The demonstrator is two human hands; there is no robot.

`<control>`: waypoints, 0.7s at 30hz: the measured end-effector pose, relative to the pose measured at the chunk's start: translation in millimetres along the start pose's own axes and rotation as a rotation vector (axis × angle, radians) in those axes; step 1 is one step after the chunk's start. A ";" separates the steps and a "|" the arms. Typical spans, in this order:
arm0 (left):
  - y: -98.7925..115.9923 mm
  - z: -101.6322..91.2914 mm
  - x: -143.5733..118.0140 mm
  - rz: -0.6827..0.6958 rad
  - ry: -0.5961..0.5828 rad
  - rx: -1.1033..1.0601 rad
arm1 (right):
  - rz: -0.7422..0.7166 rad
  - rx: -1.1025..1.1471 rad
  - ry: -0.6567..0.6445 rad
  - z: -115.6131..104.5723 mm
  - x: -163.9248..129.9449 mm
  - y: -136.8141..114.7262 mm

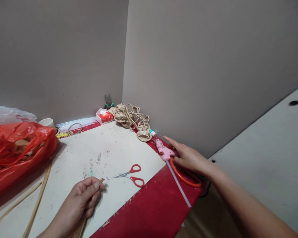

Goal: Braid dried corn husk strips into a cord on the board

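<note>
Head view: a white board (72,158) on a red tabletop (154,205), in a corner of grey walls (201,59).
Over the board, the left hand (85,195) pinches a brown strip (102,180) near the scissors (125,174); the right hand (188,157) is at the pink glue gun (165,151) beside the wall, index finger stretched out, its grip impossible to tell. Rope (124,114) lies toward the corner.

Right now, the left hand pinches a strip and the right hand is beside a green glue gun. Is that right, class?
Not quite: the glue gun is pink, as the head view shows. The left hand does pinch a strip, and the right hand is beside the gun.
</note>
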State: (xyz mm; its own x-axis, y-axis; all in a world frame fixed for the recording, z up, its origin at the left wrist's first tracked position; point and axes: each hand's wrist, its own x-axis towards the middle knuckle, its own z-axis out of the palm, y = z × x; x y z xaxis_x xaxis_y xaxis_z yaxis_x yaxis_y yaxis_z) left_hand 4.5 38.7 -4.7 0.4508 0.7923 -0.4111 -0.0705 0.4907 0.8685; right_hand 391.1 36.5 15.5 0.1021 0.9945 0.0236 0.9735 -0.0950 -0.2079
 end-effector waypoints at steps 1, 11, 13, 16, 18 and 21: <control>0.5 0.5 0.0 -0.003 -0.002 -0.001 | 0.004 -0.012 -0.008 -0.2 -1.8 1.9; -4.3 -3.6 2.1 -0.008 -0.002 -0.011 | -0.172 -0.006 0.282 -15.9 36.5 -35.8; -5.0 -3.9 2.3 -0.006 -0.010 -0.020 | -0.182 -0.013 0.214 -17.2 62.9 -46.9; -5.1 -3.9 2.7 -0.013 -0.016 -0.036 | -0.134 0.013 0.020 -16.5 101.0 -56.3; -5.1 -4.0 3.1 -0.015 -0.015 -0.040 | -0.114 0.051 -0.097 -17.6 119.5 -58.4; -5.9 -4.7 3.8 -0.016 -0.021 -0.032 | -0.106 0.120 -0.160 -26.8 135.5 -59.4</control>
State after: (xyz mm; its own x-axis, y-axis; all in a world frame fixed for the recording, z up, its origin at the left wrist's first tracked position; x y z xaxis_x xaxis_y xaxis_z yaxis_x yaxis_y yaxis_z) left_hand 2.5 40.6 -12.7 0.4705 0.7766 -0.4190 -0.0915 0.5152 0.8522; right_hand 352.6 175.7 57.3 -0.0422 0.9939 -0.1022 0.9449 0.0065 -0.3273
